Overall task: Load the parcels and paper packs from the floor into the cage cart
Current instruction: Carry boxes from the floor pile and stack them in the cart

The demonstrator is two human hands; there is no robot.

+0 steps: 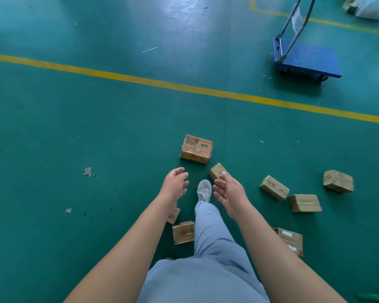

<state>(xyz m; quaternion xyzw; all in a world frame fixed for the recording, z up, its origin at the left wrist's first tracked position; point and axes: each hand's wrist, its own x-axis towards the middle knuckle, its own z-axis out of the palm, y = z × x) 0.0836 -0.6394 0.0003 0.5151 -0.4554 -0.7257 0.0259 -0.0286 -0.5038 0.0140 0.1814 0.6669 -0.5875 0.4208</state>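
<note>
Several small cardboard parcels lie scattered on the green floor. The largest parcel (196,149), with red print, sits just ahead of my hands. A smaller parcel (218,171) lies partly behind my right hand (229,192). More parcels lie to the right (274,187), (305,203), (338,181), and near my legs (183,232), (290,239). My left hand (176,183) and my right hand are both stretched forward, fingers relaxed, holding nothing. No cage cart is in view.
A blue flat platform trolley (309,59) with a metal handle stands at the upper right. A yellow floor line (140,79) crosses ahead. White sacks (370,7) lie at the top right corner. My foot (204,190) steps between my hands. Paper scraps dot the floor.
</note>
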